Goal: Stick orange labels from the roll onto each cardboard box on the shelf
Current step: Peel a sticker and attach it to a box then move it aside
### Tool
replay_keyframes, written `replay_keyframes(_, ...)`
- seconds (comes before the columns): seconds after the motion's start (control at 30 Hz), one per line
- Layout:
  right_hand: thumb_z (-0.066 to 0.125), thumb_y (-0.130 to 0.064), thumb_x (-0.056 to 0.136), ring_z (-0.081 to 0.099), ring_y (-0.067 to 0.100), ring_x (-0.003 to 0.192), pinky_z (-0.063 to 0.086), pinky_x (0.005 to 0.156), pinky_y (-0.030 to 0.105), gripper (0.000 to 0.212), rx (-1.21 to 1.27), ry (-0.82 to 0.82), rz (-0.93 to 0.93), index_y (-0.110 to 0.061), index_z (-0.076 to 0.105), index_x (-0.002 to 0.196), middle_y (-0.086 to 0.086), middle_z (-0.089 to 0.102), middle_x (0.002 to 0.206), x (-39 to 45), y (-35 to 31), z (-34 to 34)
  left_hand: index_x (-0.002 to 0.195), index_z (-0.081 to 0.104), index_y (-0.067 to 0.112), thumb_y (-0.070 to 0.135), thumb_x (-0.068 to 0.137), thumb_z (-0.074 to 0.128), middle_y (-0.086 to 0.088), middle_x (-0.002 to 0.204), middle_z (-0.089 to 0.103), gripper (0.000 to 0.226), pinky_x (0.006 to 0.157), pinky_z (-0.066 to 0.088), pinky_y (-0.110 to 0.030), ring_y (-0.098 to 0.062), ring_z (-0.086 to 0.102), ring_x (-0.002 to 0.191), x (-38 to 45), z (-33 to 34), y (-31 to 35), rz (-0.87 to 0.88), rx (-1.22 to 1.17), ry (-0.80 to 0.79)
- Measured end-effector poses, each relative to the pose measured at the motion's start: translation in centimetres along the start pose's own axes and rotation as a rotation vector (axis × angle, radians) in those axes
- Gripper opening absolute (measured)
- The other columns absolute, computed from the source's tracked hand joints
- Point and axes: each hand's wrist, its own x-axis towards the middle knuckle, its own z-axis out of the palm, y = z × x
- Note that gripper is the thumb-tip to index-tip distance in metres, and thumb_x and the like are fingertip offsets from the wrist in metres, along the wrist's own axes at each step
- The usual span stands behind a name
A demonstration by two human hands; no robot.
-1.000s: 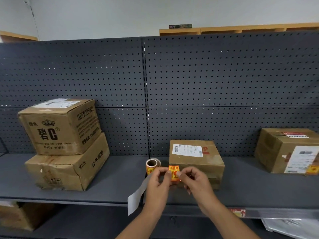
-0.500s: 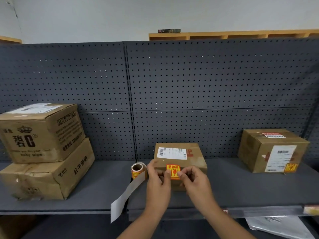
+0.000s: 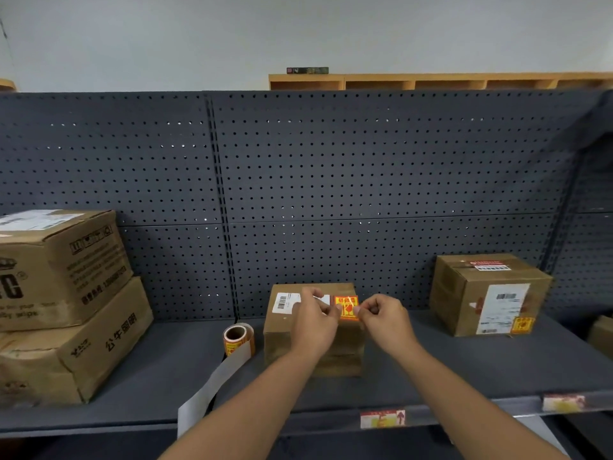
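1. The shelf point(image 3: 464, 366) stands before the pegboard point(image 3: 331, 177) and carries every box.
2. Far left, one box point(image 3: 56, 267) sits on a lower box point(image 3: 76, 356).
3. The middle box point(image 3: 311, 346) stands centre, the roll point(image 3: 238, 338) just beside it on the left, its strip point(image 3: 212, 390) hanging over the shelf edge.
4. The right box point(image 3: 487, 295) stands well apart, right of centre.
5. The label point(image 3: 346, 307) lies over the middle box's top, between the left hand point(image 3: 315, 323) and the right hand point(image 3: 384, 320).

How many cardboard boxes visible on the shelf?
4, perhaps 5: two stacked at left, upper on lower; middle box; right box; a possible fifth cut off at right.
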Motion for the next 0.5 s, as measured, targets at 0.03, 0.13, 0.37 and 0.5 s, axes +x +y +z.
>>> replay_keyframes(0.03,0.074,-0.022,0.094,0.064,0.009,0.067,0.046,0.060,0.023,0.016,-0.003,0.003,0.009,-0.014,0.069,0.082,-0.001,0.070,0.070,0.4,0.2,-0.1,0.112,0.049,0.031,0.031,0.094,0.075,0.004,0.095,0.069,0.031,0.078,0.057,-0.032,-0.012,0.066,0.091,0.2,0.4,0.2,-0.013,0.002,0.000)
replay_keyframes(0.13,0.075,-0.019,0.094,0.064,0.009,0.059,0.050,0.056,0.023,0.013,0.004,-0.017,0.043,-0.011,0.070,0.084,0.002,0.072,0.068,1.3,0.7,-0.3,0.104,0.055,0.030,0.030,0.092,0.078,0.010,0.095,0.066,0.026,0.076,0.056,-0.029,-0.011,0.065,0.092,0.6,1.1,0.3,-0.079,-0.022,0.016)
replay_keyframes(0.37,0.077,-0.015,0.092,0.068,0.013,0.054,0.058,0.056,0.027,0.012,0.037,-0.064,0.099,-0.010,0.070,0.085,0.004,0.073,0.073,1.4,1.9,0.3,0.101,0.062,0.024,0.027,0.088,0.082,0.005,0.091,0.070,0.024,0.071,0.055,-0.028,-0.011,0.066,0.086,0.7,1.3,-0.5,-0.063,0.103,0.028)
replay_keyframes(0.5,0.078,-0.012,0.090,0.068,0.016,0.055,0.059,0.057,0.031,0.013,0.041,-0.067,0.123,-0.010,0.071,0.080,0.004,0.071,0.072,1.6,1.7,0.6,0.100,0.063,0.022,0.028,0.088,0.081,0.005,0.088,0.070,0.022,0.066,0.049,-0.025,-0.010,0.065,0.084,0.9,1.2,-0.9,-0.049,0.142,0.009)
